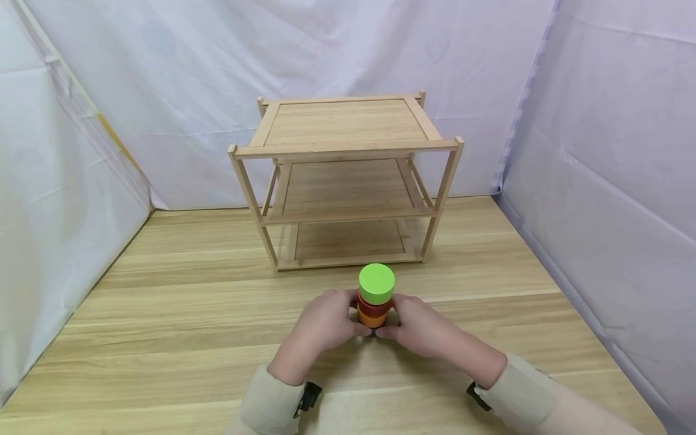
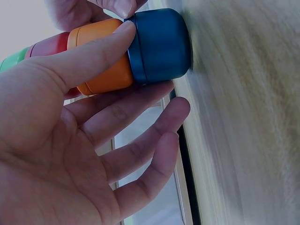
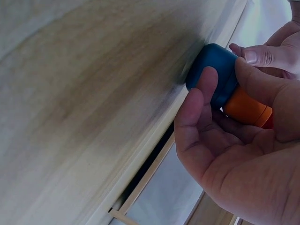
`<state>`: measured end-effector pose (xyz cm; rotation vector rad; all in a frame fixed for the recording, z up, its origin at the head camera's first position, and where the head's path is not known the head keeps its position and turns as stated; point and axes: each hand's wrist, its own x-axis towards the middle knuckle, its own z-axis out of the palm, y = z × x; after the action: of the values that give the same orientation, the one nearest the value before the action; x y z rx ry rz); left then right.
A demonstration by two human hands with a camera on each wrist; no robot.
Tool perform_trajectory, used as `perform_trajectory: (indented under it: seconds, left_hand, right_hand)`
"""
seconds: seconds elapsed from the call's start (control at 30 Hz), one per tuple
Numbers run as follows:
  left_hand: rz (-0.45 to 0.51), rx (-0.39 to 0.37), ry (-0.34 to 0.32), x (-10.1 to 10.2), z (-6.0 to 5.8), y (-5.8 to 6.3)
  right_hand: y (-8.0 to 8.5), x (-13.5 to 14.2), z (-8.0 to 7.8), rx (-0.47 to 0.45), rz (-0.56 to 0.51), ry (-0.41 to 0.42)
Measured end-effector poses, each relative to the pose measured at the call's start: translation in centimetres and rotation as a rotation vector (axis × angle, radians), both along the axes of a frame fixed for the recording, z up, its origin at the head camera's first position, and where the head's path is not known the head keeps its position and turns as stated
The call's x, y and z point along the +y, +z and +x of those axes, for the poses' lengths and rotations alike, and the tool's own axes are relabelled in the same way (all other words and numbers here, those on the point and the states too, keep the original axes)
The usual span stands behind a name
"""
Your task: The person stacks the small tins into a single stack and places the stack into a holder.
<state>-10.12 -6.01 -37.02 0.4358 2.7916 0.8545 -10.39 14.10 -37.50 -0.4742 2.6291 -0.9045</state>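
A stack of round, cup-like containers stands upright on the table, its green one (image 1: 376, 283) on top. Below that come the red one (image 1: 373, 308), the orange one (image 1: 372, 319) and the dark blue one (image 2: 161, 44) at the bottom. My left hand (image 1: 327, 320) holds the stack from the left, its thumb tip at the seam between orange and blue. From the other side my right hand (image 1: 423, 326) holds it too, thumb near the same seam. In the wrist views the blue container's base is right at the wooden surface. The outer fingers of both hands curve loosely beside it.
Behind the stack stands a wooden rack (image 1: 348, 214) with three shelves. The wood-grain table (image 1: 190, 314) extends to both sides. White cloth (image 1: 190, 90) hangs at the back, left and right.
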Motion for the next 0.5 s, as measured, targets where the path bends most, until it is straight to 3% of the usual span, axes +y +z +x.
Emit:
perform_trajectory:
  seconds: [0.5]
  left_hand:
    - [0.004, 0.012, -0.003, -0.11, 0.03, -0.26]
  right_hand:
    - [-0.16, -0.06, -0.13, 0.009, 0.015, 0.006]
